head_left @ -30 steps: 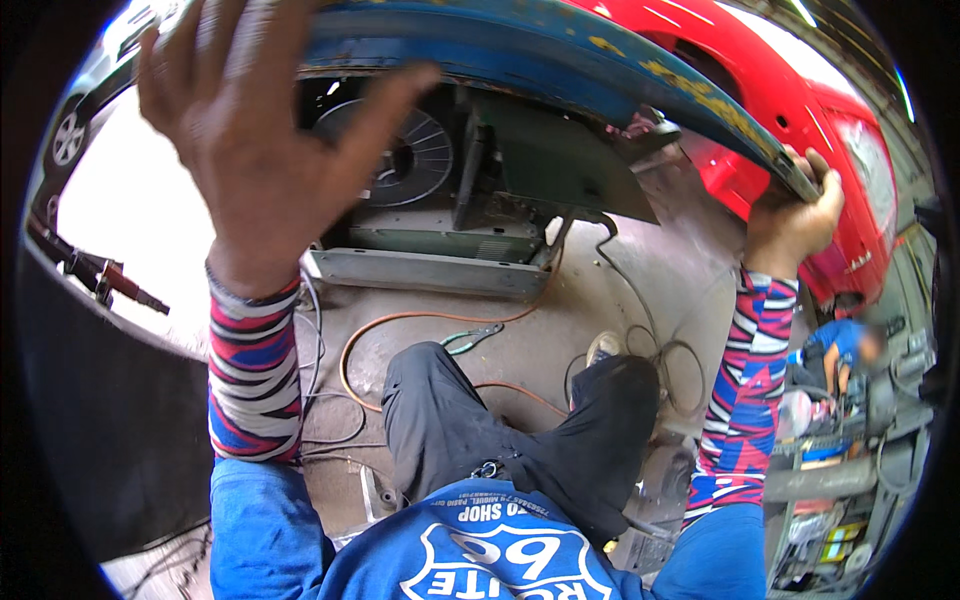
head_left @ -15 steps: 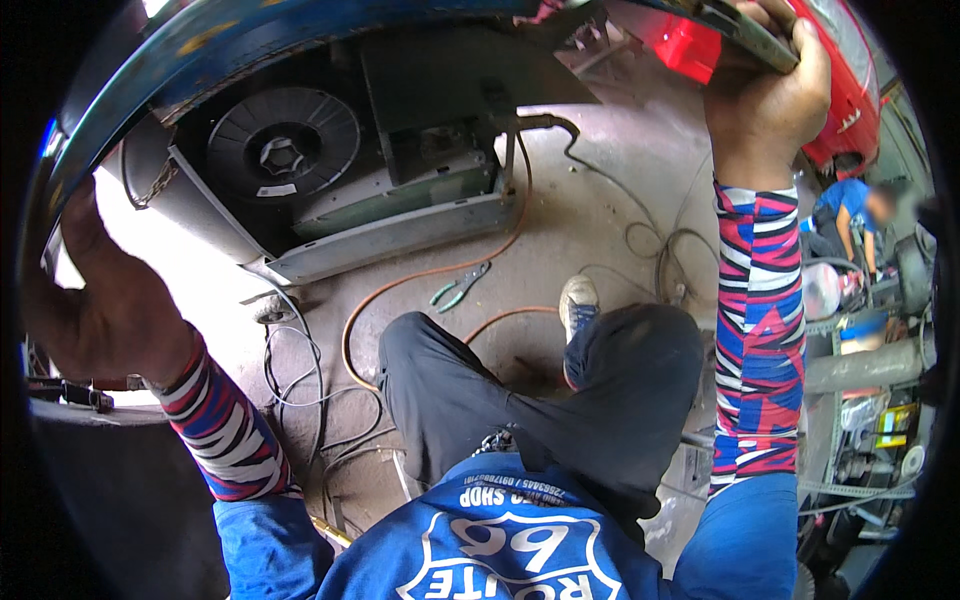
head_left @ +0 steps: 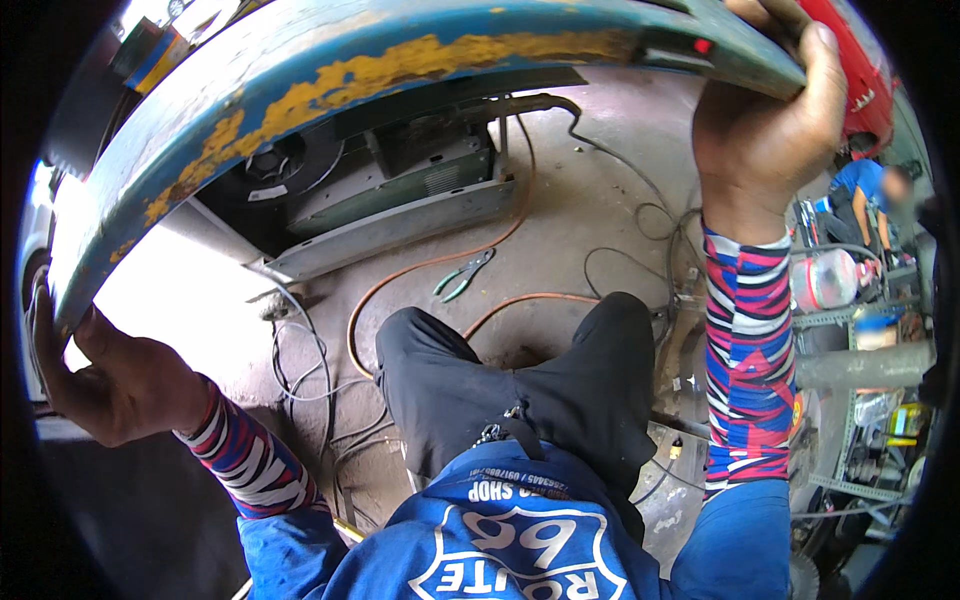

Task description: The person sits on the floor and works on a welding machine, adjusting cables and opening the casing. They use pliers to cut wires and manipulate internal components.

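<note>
A long blue metal panel (head_left: pixel 400 62) with patches of worn yellow paint spans the top of the view, its straight form bent by the lens. My left hand (head_left: pixel 130 385) grips its left end, the thumb on the near side and the fingers behind the edge. At the other end, my right hand (head_left: pixel 765 150) is closed round the panel, with the thumb on the outside and the palm beneath. Below the panel stands an opened machine with a grey metal casing (head_left: pixel 400 225) and a dark wire spool (head_left: pixel 275 170), partly covered by the panel.
Green-handled pliers (head_left: pixel 465 275) lie on the concrete floor beside an orange hose (head_left: pixel 400 268). Black cables (head_left: pixel 660 240) coil nearby. A metal shelf (head_left: pixel 850 460) with parts stands at right, below a clear plastic bottle (head_left: pixel 828 280). Another person (head_left: pixel 862 205) crouches at far right.
The panel has come lower and turned, so its broad painted face now shows and covers more of the machine. Both hands moved with it. My right knee shifted and the shoe is now hidden.
</note>
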Demonstrator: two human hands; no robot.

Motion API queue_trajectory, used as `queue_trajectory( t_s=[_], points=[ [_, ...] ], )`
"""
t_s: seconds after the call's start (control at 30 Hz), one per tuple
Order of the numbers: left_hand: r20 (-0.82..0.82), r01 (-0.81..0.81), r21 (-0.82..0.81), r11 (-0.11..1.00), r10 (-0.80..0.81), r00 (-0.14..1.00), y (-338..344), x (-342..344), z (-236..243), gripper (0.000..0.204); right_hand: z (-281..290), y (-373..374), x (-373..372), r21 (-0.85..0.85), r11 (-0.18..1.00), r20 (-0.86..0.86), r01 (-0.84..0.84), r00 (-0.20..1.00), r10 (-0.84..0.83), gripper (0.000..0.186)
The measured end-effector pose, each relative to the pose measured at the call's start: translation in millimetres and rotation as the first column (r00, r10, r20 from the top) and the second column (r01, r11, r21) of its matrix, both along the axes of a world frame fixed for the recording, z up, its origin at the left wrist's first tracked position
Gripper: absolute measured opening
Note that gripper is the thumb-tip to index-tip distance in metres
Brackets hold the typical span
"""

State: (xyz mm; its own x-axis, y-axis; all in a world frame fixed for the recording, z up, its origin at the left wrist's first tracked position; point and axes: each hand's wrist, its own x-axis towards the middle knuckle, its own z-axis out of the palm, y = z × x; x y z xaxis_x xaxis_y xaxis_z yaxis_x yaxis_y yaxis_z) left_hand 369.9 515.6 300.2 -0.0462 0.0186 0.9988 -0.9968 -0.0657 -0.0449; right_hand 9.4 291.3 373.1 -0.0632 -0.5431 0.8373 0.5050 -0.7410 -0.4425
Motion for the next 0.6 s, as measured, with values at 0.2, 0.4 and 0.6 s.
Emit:
queue_trajectory(
  t_s=[0.2,0.4,0.6],
  points=[
    [0.034,-0.069,0.057,0.996,0.067,0.997,2.3,-22.7,6.9,0.029,-10.7,-9.3,-5.9,-0.075,0.997,-0.039,0.026,0.999,-0.029,0.044],
    [0.067,-0.269,0.192,0.944,0.261,0.963,11.4,-51.1,1.3,0.033,-29.2,-17.8,-17.1,-0.16,0.911,-0.238,0.379,0.881,-0.409,0.056],
    [-0.102,-0.348,0.285,0.893,0.39,0.915,20.7,-86.6,-31.5,0.041,-71.3,-18.0,-23.0,-0.239,0.939,-0.154,0.247,0.945,-0.287,0.044]
  ],
)
